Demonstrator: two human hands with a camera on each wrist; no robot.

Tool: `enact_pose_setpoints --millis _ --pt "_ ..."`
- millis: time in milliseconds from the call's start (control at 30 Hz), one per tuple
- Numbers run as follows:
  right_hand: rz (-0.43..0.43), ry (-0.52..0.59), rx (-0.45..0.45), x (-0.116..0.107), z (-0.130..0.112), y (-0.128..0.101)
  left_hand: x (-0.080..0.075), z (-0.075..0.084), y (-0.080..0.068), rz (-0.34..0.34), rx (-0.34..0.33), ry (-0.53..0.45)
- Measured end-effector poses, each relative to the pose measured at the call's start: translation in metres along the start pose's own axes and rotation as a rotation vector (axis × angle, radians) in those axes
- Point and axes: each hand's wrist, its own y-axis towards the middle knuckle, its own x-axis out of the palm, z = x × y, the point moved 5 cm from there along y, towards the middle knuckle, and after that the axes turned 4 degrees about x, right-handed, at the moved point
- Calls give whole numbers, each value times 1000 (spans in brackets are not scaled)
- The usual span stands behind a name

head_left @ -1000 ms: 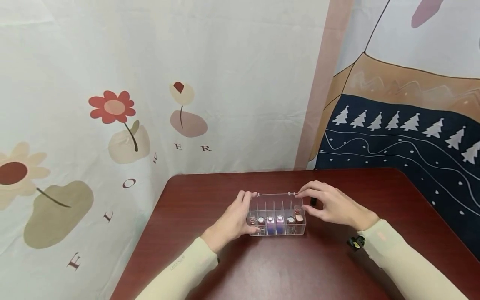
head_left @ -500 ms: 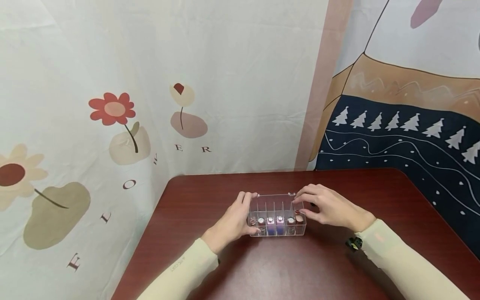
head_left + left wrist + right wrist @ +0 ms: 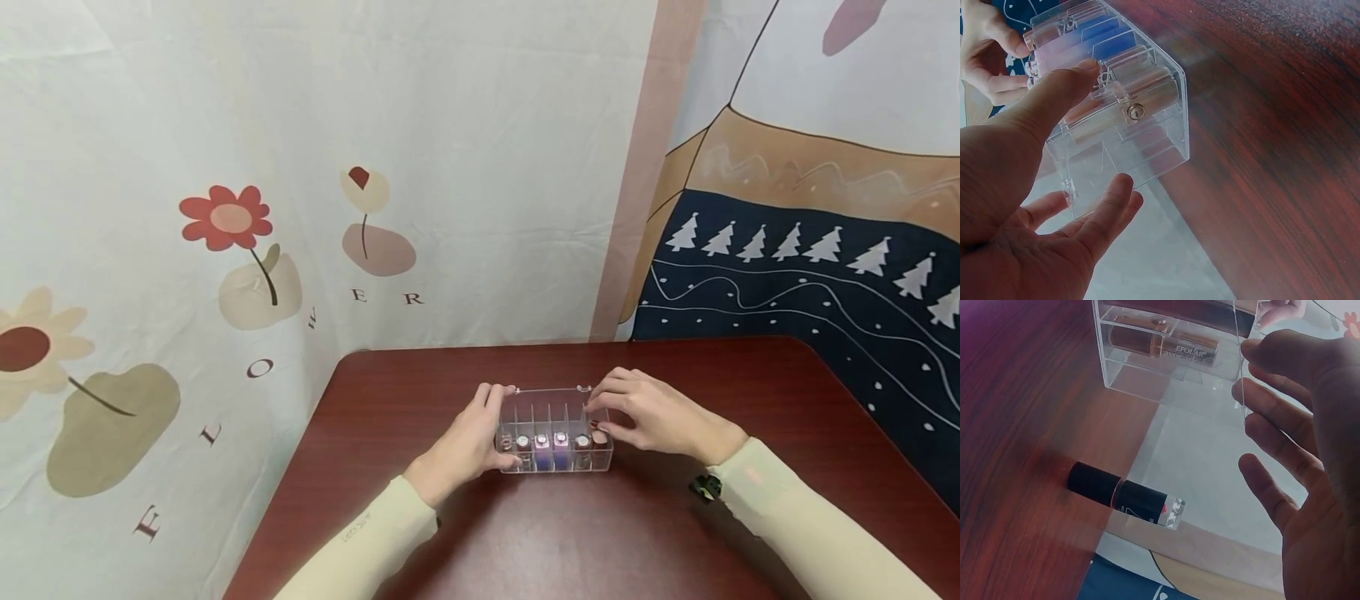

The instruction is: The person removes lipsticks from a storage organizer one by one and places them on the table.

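Note:
A clear divided lipstick organizer stands on the table with a row of tubes in its front compartments. Two of these are pink and blue tubes. My left hand grips the organizer's left end, thumb over the front and fingers behind. At the right end is my right hand, its fingertips against the upper clear edge. In the right wrist view, a brown-capped lip tube sits in an end compartment, apart from the fingers. A black lipstick with a clear end stands upright beside the organizer; the head view hides it behind the right hand.
The dark red wooden table extends around the organizer on all sides. Behind its far edge hangs a pale printed curtain, with a navy tree-patterned cloth to the right. A dark band circles the right wrist.
My right hand has moved slightly left, from beside the organizer to over its right end compartment, and now covers the black lipstick. My left hand and the organizer have stayed put.

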Motion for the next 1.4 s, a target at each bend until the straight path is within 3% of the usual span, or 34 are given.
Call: enact_pose_setpoints --millis 333,1400 --pt "6 -14 -28 3 -2 3 -1 1 -1 6 6 19" --pt "29 -6 -1 6 -4 -1 2 -2 0 9 -1 19"
